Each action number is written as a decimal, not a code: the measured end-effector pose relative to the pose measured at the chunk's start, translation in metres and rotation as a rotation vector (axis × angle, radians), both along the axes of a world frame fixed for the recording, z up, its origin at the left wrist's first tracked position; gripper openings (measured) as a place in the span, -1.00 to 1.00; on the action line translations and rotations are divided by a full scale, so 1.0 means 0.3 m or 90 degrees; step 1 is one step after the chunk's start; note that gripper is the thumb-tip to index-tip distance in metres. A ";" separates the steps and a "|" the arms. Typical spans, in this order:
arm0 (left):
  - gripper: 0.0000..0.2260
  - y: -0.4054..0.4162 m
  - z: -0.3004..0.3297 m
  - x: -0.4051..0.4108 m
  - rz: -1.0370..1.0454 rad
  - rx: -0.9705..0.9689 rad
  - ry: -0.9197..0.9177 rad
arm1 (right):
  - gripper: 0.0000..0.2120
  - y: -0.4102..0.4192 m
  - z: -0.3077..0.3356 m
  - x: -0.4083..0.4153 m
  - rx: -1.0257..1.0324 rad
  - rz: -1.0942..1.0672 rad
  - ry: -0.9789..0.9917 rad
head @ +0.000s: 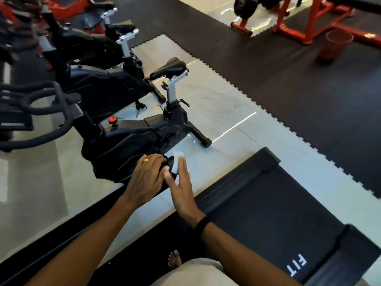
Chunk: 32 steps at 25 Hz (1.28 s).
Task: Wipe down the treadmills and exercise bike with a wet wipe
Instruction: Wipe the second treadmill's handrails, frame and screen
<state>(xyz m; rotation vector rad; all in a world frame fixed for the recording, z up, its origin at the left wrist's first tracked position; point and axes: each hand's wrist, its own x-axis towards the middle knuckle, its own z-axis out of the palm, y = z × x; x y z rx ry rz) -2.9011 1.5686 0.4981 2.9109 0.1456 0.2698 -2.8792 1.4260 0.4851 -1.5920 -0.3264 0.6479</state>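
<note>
The nearest black exercise bike (127,145) stands on the pale floor in the head view, its saddle (169,69) pointing away from me. My left hand (146,178), wearing a ring, curls its fingers over a black part (170,163) low on the bike's side. My right hand (181,188) is just to its right, fingers straight, with a white wet wipe (176,162) pinched between thumb and fingers against that part. A black treadmill (268,203) deck marked "FIT" lies at the lower right, apart from both hands.
Two more black bikes (99,79) stand in a row behind the near one. Black rubber matting (288,79) runs across the right. A red bucket (338,46) and red weight racks (299,21) stand at the back right. My bare foot (174,259) is on a dark mat below.
</note>
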 end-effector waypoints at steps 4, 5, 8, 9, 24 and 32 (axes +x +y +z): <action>-0.59 0.017 -0.024 0.003 -0.011 0.071 -0.012 | -0.58 0.038 -0.024 0.078 0.088 -0.116 0.211; -0.61 0.015 -0.022 0.005 -0.008 0.066 -0.020 | -0.55 0.034 -0.034 0.062 0.083 -0.120 0.236; -0.55 0.000 -0.025 0.007 -0.008 0.044 -0.046 | -0.35 0.019 -0.040 -0.035 0.108 -0.153 0.227; -0.52 -0.002 -0.025 0.005 -0.014 0.040 -0.052 | -0.17 0.024 -0.036 -0.061 0.122 -0.165 0.223; -0.63 0.013 -0.023 0.011 -0.022 -0.062 -0.035 | -0.49 0.175 -0.022 -0.104 0.214 -0.356 0.316; -0.54 0.051 -0.006 0.016 0.009 -0.210 -0.030 | -0.37 0.267 0.027 -0.220 0.260 -0.386 0.347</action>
